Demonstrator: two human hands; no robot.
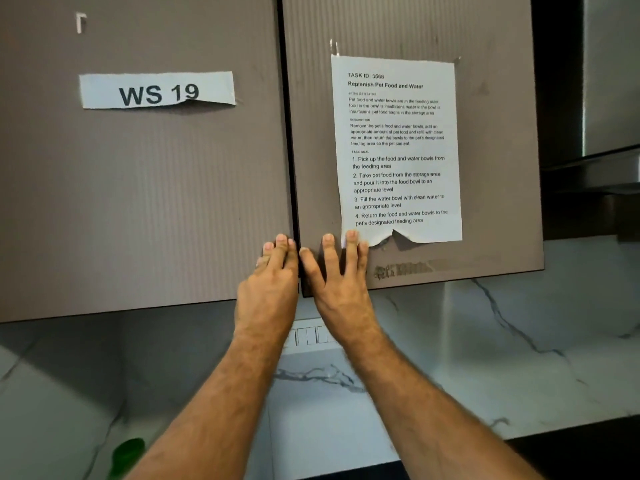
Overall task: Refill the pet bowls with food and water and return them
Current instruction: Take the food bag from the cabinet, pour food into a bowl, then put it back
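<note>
My left hand and right hand press flat, fingers straight, beside the cabinet doors' centre seam — marble wall below.

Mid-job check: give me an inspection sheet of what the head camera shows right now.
Surface: white marbled counter below the cabinets.
Job's things: task sheet taped to the right cabinet door; no bowls or food bag seen.
Clutter: blurred green object at lower left, cannot tell what.
Hands: left hand flat on the left cabinet door; right hand flat on the right door, fingertips touching the sheet.
Cables: nothing seen.
Surroundings: WS 19 label; wall switch plate.
</note>
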